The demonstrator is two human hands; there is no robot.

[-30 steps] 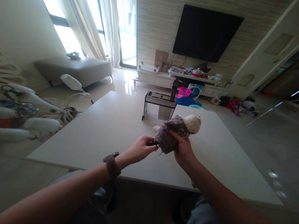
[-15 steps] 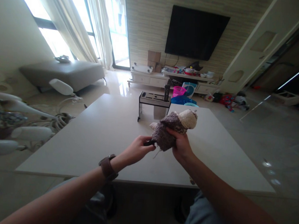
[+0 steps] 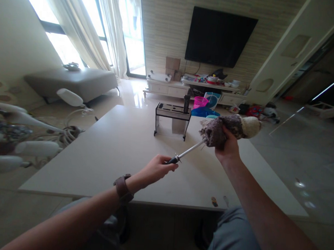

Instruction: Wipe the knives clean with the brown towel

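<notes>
One rod (image 3: 191, 149); one cloth (image 3: 235, 124)

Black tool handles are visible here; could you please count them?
2: one black handle on the slim silvery rod in the left hand, another black handle upright in the slotted, clear-sided rack. Others may be hidden.

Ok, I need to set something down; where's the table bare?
The white table is bare left of the black-framed holder and left hand, out to its left edge, and between right forearm and right edge. The middle is crowded with rod, fluffy cloth and right hand.
</notes>
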